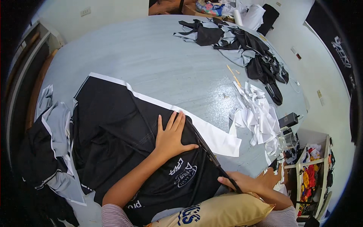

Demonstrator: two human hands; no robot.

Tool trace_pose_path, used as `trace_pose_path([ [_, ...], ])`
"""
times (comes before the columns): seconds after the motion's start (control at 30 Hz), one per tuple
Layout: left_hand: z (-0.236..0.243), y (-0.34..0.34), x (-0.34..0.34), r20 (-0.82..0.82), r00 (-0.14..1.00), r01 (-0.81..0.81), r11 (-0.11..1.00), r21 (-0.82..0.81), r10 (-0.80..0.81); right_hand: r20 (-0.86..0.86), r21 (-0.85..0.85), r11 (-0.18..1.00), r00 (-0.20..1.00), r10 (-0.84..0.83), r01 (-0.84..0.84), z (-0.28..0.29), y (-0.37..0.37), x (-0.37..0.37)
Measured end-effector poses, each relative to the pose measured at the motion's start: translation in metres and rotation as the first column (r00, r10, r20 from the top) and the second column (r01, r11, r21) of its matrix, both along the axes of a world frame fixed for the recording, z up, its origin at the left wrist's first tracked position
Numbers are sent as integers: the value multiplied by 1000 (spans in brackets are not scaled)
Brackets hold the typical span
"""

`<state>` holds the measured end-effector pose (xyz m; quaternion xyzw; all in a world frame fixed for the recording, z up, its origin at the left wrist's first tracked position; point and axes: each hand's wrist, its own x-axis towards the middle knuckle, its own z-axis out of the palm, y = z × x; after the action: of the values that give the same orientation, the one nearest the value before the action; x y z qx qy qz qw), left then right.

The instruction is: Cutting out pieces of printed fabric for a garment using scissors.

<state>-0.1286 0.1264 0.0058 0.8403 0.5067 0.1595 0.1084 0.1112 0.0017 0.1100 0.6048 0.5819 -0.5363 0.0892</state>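
Note:
A large piece of black fabric [109, 121] with white printing lies on the table in front of me. My left hand [172, 136] is spread flat on it, fingers pointing away, near its right edge. In my right hand [244, 182] is a pair of long dark scissors [208, 152], the fingers wrapped round the handles. The blades run away from me along the fabric's right edge, close to my left thumb. A white strip [217, 137] borders the far and right side of the black fabric. How far the blades are apart is hard to see.
More black and grey fabric [56, 132] hangs at the left table edge. White scraps [259, 117] lie on the right, with a pile of black and grey cloth [245, 43] beyond them. Pale yellow printed cloth [223, 210] bulges at the near edge. A shelf [321, 162] holds colourful cloth.

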Motion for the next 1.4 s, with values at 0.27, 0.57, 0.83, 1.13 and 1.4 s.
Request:
trace_pose_path([
  [0.27, 1, 0, 2, 28, 1000, -7, 1000, 30, 6, 9, 45, 999, 1000, -2, 2, -9, -4, 6],
  [0.57, 2, -1, 2, -7, 1000, -10, 1000, -6, 10, 31, 45, 999, 999, -9, 7, -4, -1, 2],
  [0.83, 2, -1, 1, -11, 1000, -15, 1000, 2, 15, 38, 94, 995, 999, -30, 26, -4, -3, 0],
  [1.13, 2, 0, 2, -33, 999, -16, 1000, -7, 16, 41, 96, 995, 999, -15, 11, -6, -5, 4],
  [1.4, 1, -1, 0, -40, 999, -6, 1000, 13, 6, 12, 28, 999, 999, -30, 29, 0, -1, 6],
])
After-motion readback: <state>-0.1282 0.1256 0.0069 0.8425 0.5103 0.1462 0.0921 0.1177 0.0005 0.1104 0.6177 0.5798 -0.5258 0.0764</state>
